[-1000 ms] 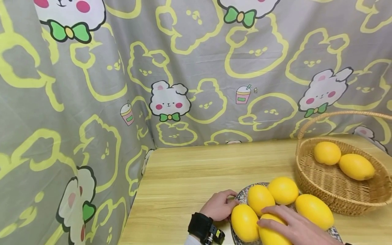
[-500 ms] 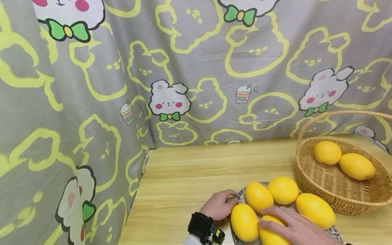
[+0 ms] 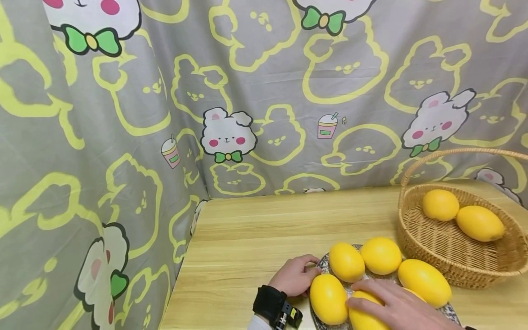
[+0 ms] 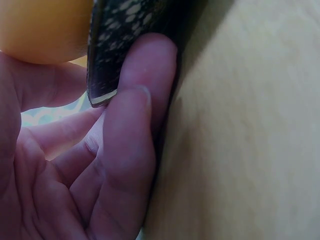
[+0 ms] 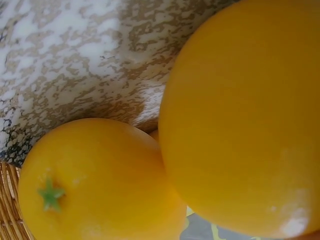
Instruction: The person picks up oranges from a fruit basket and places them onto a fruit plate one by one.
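Low in the frame, right of centre, a speckled plate (image 3: 324, 264) of yellow fruit sits on the wood-grained surface (image 3: 239, 238), and I can see both hands at it. The left hand (image 3: 294, 277) grips the plate's rim on its left side; the left wrist view shows fingers (image 4: 129, 137) tucked beneath the edge, close against the surface, with the thumb above near a fruit. A black strap (image 3: 270, 305) circles that wrist.

The right hand (image 3: 398, 305) comes in from the bottom right, its fingers curled over one yellow fruit (image 3: 366, 316) at the bottom edge of the frame. Whether that fruit is resting on the plate or lifted a little, I can't tell.

Around it on the plate lie a left-hand fruit (image 3: 328, 299), an upper-left fruit (image 3: 347, 262), an upper fruit (image 3: 381, 255) and a right-hand fruit (image 3: 425, 283). In the right wrist view, one fruit at lower left shows a green star-shaped stem end (image 5: 51, 194).

Just beyond the plate, at the right, stands a wicker basket (image 3: 449, 266) with a tall handle, two more yellow fruits (image 3: 481, 223) inside it, side by side. Grey cartoon-print fabric (image 3: 264, 87) hangs behind and to the left.
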Demonstrator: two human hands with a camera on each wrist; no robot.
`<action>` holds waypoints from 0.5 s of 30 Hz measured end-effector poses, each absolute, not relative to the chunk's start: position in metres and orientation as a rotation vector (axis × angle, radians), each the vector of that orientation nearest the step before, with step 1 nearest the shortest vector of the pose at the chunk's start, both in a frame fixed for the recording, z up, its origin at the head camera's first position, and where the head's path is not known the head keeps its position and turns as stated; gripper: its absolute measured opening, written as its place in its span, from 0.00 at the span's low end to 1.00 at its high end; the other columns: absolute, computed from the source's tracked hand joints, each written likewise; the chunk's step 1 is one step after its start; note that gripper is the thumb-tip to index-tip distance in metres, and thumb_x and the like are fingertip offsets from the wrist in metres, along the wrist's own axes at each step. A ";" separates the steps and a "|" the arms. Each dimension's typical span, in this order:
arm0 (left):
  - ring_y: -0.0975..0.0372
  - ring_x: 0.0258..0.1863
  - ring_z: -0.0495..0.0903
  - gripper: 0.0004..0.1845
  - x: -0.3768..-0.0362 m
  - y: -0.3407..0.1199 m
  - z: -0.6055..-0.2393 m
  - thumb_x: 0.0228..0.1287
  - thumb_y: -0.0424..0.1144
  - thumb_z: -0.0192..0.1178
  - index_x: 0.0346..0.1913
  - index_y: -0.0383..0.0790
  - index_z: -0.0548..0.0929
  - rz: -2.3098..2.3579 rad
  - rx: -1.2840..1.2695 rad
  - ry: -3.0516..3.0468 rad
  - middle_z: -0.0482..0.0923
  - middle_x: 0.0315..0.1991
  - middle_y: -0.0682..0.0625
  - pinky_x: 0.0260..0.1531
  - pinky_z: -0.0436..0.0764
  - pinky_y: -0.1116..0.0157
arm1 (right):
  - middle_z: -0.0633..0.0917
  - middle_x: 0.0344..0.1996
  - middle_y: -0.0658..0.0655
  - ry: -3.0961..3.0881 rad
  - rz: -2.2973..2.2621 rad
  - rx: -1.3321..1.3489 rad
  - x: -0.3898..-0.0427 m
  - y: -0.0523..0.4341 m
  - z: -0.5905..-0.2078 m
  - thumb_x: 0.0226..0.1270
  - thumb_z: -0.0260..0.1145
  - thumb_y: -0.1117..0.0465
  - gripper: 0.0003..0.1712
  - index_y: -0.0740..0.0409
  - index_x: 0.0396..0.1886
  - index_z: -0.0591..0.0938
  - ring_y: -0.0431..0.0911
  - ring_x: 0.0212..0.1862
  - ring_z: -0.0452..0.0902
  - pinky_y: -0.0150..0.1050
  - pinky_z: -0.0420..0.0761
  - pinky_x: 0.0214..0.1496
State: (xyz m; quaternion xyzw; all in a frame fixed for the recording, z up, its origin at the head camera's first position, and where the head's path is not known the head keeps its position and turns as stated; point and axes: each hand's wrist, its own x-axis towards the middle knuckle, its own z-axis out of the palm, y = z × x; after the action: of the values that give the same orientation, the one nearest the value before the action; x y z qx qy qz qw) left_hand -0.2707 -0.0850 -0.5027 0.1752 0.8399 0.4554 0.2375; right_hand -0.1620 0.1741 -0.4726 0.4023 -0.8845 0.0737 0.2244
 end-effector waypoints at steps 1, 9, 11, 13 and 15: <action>0.64 0.14 0.75 0.17 -0.271 -0.085 -0.503 0.77 0.50 0.57 0.61 0.50 0.83 1.248 0.481 2.302 0.80 0.20 0.55 0.18 0.77 0.67 | 0.77 0.63 0.39 -2.437 0.220 1.119 -0.162 0.174 -0.473 0.54 0.72 0.24 0.41 0.26 0.67 0.74 0.33 0.58 0.76 0.29 0.81 0.47; 0.64 0.15 0.76 0.17 -0.271 -0.084 -0.503 0.77 0.50 0.57 0.61 0.51 0.83 1.245 0.483 2.304 0.79 0.20 0.55 0.18 0.77 0.67 | 0.78 0.62 0.40 -2.434 0.253 1.128 -0.162 0.175 -0.475 0.53 0.73 0.25 0.41 0.27 0.67 0.75 0.36 0.56 0.78 0.37 0.84 0.40; 0.64 0.14 0.76 0.17 -0.271 -0.084 -0.503 0.77 0.49 0.57 0.61 0.51 0.83 1.244 0.482 2.304 0.79 0.19 0.55 0.18 0.77 0.67 | 0.78 0.62 0.39 -2.442 0.235 1.117 -0.161 0.175 -0.475 0.53 0.72 0.25 0.41 0.26 0.67 0.74 0.36 0.56 0.79 0.37 0.84 0.40; 0.64 0.14 0.75 0.17 -0.271 -0.084 -0.503 0.77 0.49 0.57 0.61 0.51 0.83 1.243 0.482 2.303 0.78 0.19 0.55 0.18 0.77 0.67 | 0.79 0.61 0.39 -2.446 0.220 1.110 -0.161 0.175 -0.475 0.54 0.72 0.24 0.41 0.25 0.67 0.74 0.36 0.55 0.79 0.36 0.84 0.40; 0.64 0.14 0.75 0.17 -0.271 -0.084 -0.503 0.77 0.49 0.57 0.61 0.51 0.83 1.244 0.483 2.302 0.78 0.19 0.55 0.18 0.77 0.67 | 0.79 0.61 0.39 -2.445 0.203 1.105 -0.161 0.174 -0.475 0.54 0.71 0.24 0.41 0.25 0.67 0.74 0.36 0.55 0.80 0.37 0.85 0.41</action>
State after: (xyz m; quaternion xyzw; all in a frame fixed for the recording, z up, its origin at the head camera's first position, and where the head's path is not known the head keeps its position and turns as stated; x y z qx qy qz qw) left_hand -0.2709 -0.0843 -0.5033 0.1763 0.8404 0.4539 0.2379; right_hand -0.1608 0.1742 -0.4749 0.4002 -0.8857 0.0735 0.2235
